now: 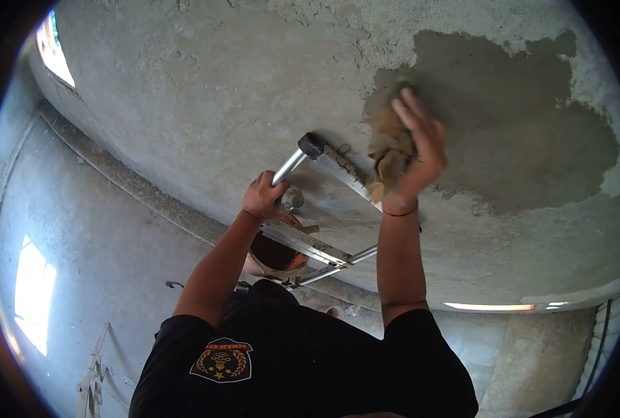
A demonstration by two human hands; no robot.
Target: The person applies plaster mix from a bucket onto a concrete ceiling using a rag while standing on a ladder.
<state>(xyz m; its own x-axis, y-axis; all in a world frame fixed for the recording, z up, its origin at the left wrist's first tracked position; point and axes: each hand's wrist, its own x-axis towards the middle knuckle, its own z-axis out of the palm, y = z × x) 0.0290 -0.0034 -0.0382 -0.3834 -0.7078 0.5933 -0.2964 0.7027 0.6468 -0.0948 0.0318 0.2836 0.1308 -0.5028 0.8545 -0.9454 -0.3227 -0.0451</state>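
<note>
My left hand (260, 197) is wrapped around the silver side rail of a metal ladder (290, 167), just below its black end cap. Beside its fingers shows a round, grey-crusted object (292, 199). Higher up on the right, my right hand (423, 143) presses a crumpled brown piece (391, 159), like paper or cloth, to the plastered wall (254, 90); its fingers are stretched upward and slightly blurred. A darker, damp-looking plaster patch (505, 125) spreads around and to the right of that hand.
A bucket (254, 265) with dark contents is by the ladder below my left hand, near a short wooden piece (310, 229). Window openings (35, 296) let in light at the left. A dirty stand-like frame (90, 380) leans at the lower left.
</note>
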